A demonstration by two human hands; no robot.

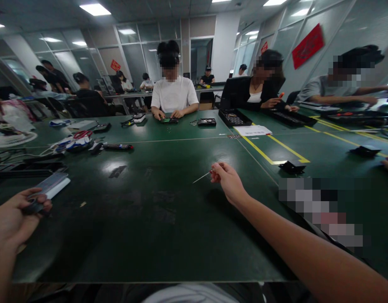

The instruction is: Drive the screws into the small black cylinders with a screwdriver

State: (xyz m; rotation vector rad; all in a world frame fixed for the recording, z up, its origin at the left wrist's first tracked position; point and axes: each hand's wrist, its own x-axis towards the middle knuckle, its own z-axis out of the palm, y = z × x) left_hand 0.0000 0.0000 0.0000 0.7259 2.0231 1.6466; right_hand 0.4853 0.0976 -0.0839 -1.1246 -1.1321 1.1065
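My right hand [228,182] is closed above the green tabletop, near its middle. From its fingers a thin, straight metal rod [201,177] points down and to the left; the part inside the hand is hidden, so the kind of tool is unclear. At the left edge, my left hand [19,216] has its fingers curled around a small dark grey object [34,205], mostly covered. Just beyond those fingers is a flat box with a clear-looking top and white side [56,186]; whether the hand touches it I cannot tell.
Cables and a red-handled item [83,134] crowd the left side. A dark pen-like tool [118,147] lies beyond. Across the table a person in white handles a green board [167,120], beside a black tray [234,117]. A black holder [292,167] stands at right.
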